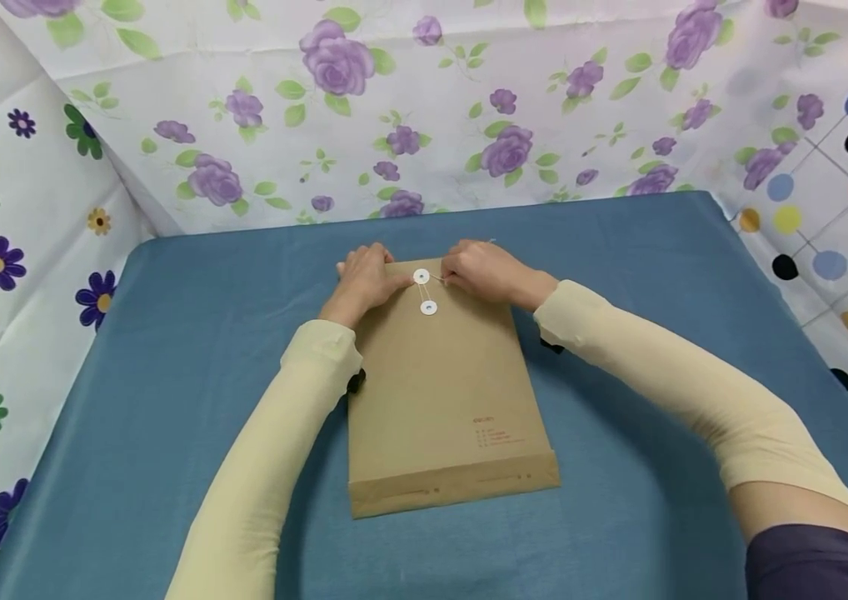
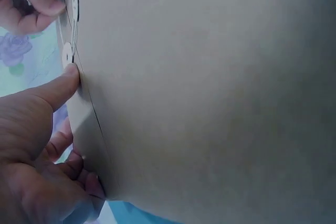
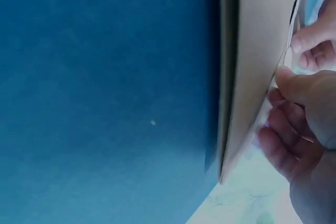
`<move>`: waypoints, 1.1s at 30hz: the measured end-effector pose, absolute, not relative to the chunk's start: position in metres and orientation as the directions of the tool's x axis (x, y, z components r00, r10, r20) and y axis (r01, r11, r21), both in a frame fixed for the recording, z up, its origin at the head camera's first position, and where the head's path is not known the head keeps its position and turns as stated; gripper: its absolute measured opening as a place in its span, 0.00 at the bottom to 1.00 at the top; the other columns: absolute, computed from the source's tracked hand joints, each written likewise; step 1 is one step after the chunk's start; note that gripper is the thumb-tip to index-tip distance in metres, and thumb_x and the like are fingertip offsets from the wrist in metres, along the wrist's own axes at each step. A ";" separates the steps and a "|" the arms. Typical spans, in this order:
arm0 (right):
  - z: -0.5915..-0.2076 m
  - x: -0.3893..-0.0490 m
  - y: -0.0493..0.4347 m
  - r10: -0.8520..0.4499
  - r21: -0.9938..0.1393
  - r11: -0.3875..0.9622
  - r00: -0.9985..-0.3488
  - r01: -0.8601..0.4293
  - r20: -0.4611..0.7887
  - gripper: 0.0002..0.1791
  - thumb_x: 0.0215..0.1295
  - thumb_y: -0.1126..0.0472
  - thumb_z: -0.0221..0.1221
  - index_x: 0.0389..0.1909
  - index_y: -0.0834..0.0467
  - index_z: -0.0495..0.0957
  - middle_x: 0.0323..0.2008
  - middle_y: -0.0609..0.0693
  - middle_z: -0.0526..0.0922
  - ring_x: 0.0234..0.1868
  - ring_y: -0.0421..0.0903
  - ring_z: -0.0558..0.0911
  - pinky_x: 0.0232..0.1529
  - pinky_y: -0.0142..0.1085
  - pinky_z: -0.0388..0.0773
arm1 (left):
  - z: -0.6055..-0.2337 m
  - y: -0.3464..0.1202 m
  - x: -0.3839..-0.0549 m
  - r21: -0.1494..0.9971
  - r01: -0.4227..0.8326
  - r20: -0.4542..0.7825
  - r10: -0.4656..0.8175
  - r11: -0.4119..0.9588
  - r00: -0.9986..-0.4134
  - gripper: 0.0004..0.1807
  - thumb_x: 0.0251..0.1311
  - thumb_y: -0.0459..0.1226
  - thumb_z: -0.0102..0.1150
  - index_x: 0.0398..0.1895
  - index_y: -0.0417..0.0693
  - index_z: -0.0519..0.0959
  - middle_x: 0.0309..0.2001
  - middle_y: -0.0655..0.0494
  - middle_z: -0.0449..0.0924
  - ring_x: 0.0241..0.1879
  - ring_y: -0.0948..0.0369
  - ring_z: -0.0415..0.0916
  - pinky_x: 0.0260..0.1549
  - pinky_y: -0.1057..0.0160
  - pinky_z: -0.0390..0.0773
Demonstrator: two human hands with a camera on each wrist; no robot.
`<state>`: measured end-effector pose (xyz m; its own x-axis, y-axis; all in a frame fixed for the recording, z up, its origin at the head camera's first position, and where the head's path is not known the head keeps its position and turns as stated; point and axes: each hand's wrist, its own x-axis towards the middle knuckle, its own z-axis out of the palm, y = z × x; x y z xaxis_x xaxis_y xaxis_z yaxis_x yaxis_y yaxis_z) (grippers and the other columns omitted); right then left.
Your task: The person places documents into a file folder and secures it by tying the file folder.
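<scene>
A brown kraft paper document envelope (image 1: 439, 375) lies with its string-tie flap at the far end. Two white round buttons, the upper one (image 1: 421, 276) on the flap and the lower one (image 1: 428, 307) just below, are linked by a thin white string (image 2: 74, 30). My left hand (image 1: 366, 282) grips the flap end, thumb on the front beside the upper button and the other fingers curled behind the edge, as the left wrist view shows. Right of that button, my right hand (image 1: 486, 271) pinches the string's free part between thumb and forefinger.
Blue cloth (image 1: 229, 375) covers the table under the envelope. A floral curtain (image 1: 454, 108) stands along the far edge, with patterned sheets at the left (image 1: 42, 250) and right (image 1: 829, 233). Red print marks the envelope's near end, by a folded strip (image 1: 461, 483).
</scene>
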<state>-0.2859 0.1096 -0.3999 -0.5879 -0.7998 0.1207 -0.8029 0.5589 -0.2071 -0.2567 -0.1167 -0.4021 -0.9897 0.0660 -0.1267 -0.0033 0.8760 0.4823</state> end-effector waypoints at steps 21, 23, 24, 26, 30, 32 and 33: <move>-0.407 -0.233 0.109 -0.806 -0.157 0.558 -0.577 -0.815 0.133 0.11 0.71 0.67 0.59 0.28 0.55 0.83 0.26 0.48 0.84 0.24 0.43 0.75 0.29 0.40 0.74 | -0.401 -0.109 -0.258 0.429 -0.028 -0.148 0.040 0.903 -0.988 0.29 0.65 0.55 0.67 0.58 0.43 0.76 0.57 0.43 0.73 0.58 0.44 0.64 0.57 0.47 0.59; -0.407 -0.231 0.107 -0.791 -0.194 0.573 -0.599 -0.796 0.123 0.12 0.71 0.67 0.58 0.27 0.55 0.83 0.25 0.48 0.83 0.23 0.43 0.73 0.29 0.39 0.72 | -0.401 -0.109 -0.256 0.435 -0.021 -0.149 0.049 0.900 -0.988 0.28 0.66 0.55 0.66 0.57 0.44 0.76 0.58 0.42 0.70 0.60 0.44 0.62 0.57 0.46 0.59; -0.408 -0.230 0.106 -0.782 -0.220 0.580 -0.612 -0.784 0.116 0.11 0.71 0.68 0.59 0.28 0.55 0.83 0.25 0.48 0.82 0.23 0.42 0.73 0.29 0.38 0.72 | -0.401 -0.109 -0.255 0.439 -0.015 -0.149 0.056 0.898 -0.987 0.28 0.67 0.55 0.65 0.57 0.44 0.76 0.59 0.42 0.69 0.60 0.44 0.60 0.57 0.45 0.59; -0.408 -0.228 0.105 -0.766 -0.282 0.591 -0.636 -0.756 0.100 0.11 0.71 0.68 0.59 0.29 0.56 0.84 0.26 0.47 0.83 0.23 0.41 0.72 0.29 0.37 0.71 | -0.400 -0.109 -0.253 0.443 0.002 -0.146 0.075 0.897 -0.986 0.27 0.68 0.54 0.64 0.58 0.45 0.76 0.60 0.42 0.67 0.62 0.44 0.58 0.59 0.44 0.59; -0.410 -0.224 0.103 -0.737 -0.387 0.599 -0.672 -0.701 0.077 0.09 0.71 0.67 0.60 0.37 0.58 0.89 0.34 0.49 0.88 0.25 0.39 0.77 0.31 0.34 0.75 | -0.400 -0.112 -0.250 0.444 0.044 -0.135 0.115 0.895 -0.984 0.25 0.70 0.52 0.63 0.62 0.47 0.78 0.63 0.42 0.66 0.65 0.45 0.56 0.64 0.39 0.59; -0.410 -0.222 0.103 -0.720 -0.426 0.605 -0.690 -0.673 0.069 0.09 0.72 0.67 0.60 0.40 0.60 0.89 0.36 0.51 0.89 0.25 0.39 0.78 0.31 0.35 0.75 | -0.400 -0.113 -0.249 0.440 0.068 -0.135 0.141 0.895 -0.981 0.25 0.70 0.51 0.63 0.64 0.48 0.78 0.64 0.42 0.66 0.66 0.45 0.57 0.65 0.37 0.58; -0.410 -0.221 0.102 -0.710 -0.443 0.609 -0.701 -0.658 0.066 0.09 0.72 0.67 0.60 0.41 0.60 0.89 0.37 0.52 0.89 0.25 0.39 0.78 0.31 0.35 0.75 | -0.399 -0.114 -0.248 0.436 0.078 -0.138 0.153 0.897 -0.979 0.25 0.70 0.50 0.63 0.65 0.49 0.78 0.65 0.42 0.66 0.66 0.45 0.57 0.66 0.37 0.57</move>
